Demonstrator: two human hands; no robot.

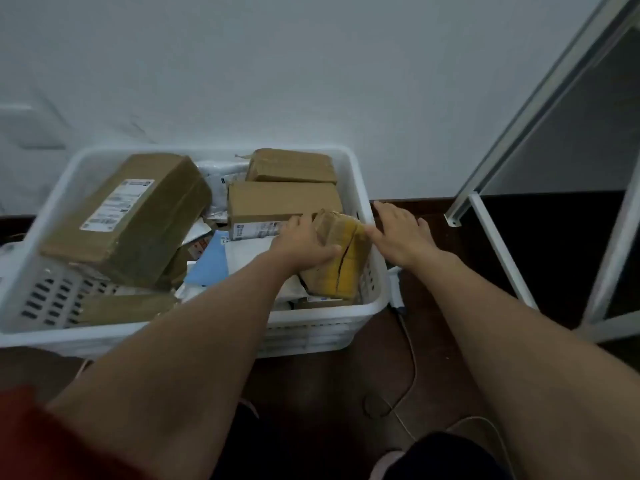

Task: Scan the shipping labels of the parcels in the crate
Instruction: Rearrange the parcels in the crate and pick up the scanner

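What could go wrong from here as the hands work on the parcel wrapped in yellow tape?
The left hand rests on the yellow-taped parcel while the right hand is open beside it; a one-handed grip might slip. The big box leans tilted on the pile and could slide. The cable on the floor might snag.

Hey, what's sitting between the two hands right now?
In the head view, the yellow-taped parcel stands between them inside the white crate: the left hand grips it, while the right hand, open, is at its other side over the crate's rim.
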